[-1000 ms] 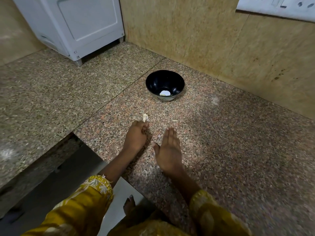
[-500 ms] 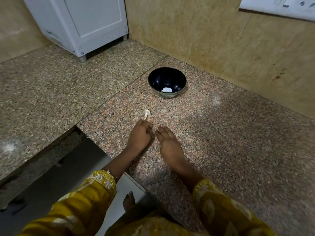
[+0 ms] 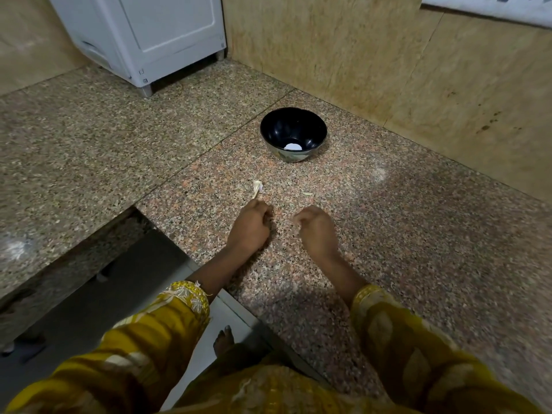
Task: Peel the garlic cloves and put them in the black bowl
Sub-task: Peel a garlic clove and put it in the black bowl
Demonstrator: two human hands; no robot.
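Garlic skin (before black bowl).

My only camera sits on my head, looking forward and steeply down across the stone counter, so the black bowl lands a little above the middle of the wide view. Beyond the bowl the tan wall closes the view, and a white cabinet stands farther back to the bowl's left. On the near side of the bowl come my left hand and right hand, then my yellow sleeves, closest to the lens at the bottom edge.
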